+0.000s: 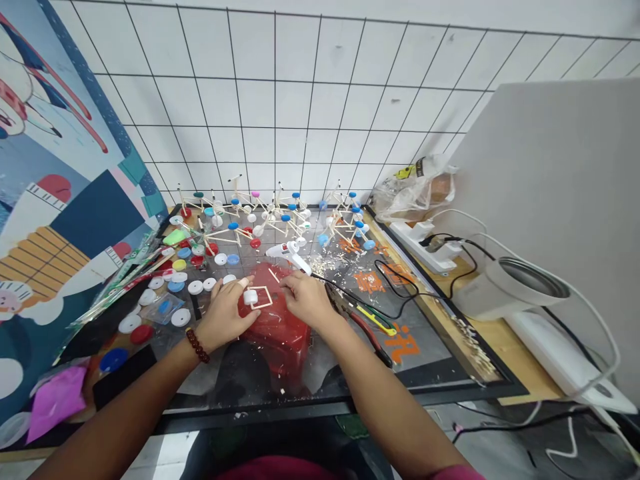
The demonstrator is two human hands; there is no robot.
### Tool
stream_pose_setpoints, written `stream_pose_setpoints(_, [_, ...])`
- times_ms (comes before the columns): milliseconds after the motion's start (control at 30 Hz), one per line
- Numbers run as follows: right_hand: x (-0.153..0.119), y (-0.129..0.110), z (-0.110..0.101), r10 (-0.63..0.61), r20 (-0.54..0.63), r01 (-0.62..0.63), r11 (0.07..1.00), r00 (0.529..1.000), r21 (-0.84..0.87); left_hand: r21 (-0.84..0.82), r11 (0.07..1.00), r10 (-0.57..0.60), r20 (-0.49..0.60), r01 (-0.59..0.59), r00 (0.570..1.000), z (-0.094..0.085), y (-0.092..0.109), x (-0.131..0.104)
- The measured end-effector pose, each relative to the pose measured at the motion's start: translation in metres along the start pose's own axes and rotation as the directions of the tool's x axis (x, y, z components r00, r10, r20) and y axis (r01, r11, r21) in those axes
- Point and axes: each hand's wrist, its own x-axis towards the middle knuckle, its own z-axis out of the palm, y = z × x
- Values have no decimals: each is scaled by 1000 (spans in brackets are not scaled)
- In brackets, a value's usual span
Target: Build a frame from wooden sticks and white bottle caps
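Observation:
My left hand (226, 313), with a beaded bracelet at the wrist, curls its thumb and forefinger around a white bottle cap (251, 297). A small square frame of thin wooden sticks (271, 297) extends from the cap over an upturned red plastic stool (287, 343). My right hand (307, 300) is closed to the right of the frame. A short wooden stick (273, 275) reaches its pinched fingertips, which are partly hidden. Just beyond the hands lies a white glue gun (289, 255).
Loose bottle caps (181, 317) lie at left. Several stick-and-cap models (287, 218) stand at the back. Pliers (370, 337), a yellow cutter (375, 320) and a black cable (400, 293) lie right. A power strip (425, 247) and a tape roll (510, 290) are farther right.

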Motion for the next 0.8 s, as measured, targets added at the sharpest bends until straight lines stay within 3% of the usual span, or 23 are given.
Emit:
stream_pose_setpoints(433, [-1, -2, -1, -9, 13, 9, 1000, 1000, -29, -20, 999, -35, -27, 35, 999, 2, -2, 0])
stream_pose_setpoints(700, [-1, 0, 0, -4, -18, 3, 1000, 1000, -8, -50, 999, -7, -142, 0, 990, -1, -2, -1])
stream_pose_setpoints(800, [-1, 1, 1, 2, -39, -2, 1000, 999, 12, -135, 991, -24, -199, -3, 980, -3, -2, -1])
